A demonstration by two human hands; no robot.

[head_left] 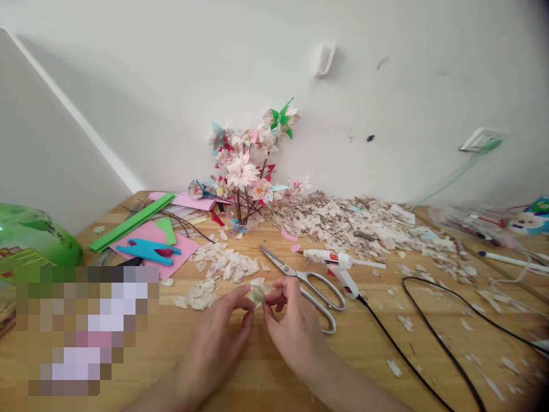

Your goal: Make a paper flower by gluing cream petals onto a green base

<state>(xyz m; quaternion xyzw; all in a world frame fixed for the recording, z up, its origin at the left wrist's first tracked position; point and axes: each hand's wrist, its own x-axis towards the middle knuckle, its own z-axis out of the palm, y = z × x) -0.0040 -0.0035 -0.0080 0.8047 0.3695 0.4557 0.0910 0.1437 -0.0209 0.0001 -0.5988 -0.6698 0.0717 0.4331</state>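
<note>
A small whitish petal flower [258,289] with a hint of green sits between my two hands, low over the table. My right hand [295,323] pinches it between thumb and fingers. On its other side, my left hand [221,329] is closed, thumb and index finger meeting at the flower's edge. Just beyond my hands lies a loose pile of pale, dry petals [225,263]. Large metal scissors [311,280] rest beside my right hand, blades pointing away to the left. Farther right is a white glue gun [332,260] with a glue stick in its back and a small red light.
A bunch of handmade flowers [242,171] stands against the wall. Scraps [343,226] heap along the back. A black cord [386,326] loops across the right. Pink paper [148,240], a green strip [132,223] and a blue tool [150,250] lie left, near a green bag [38,240].
</note>
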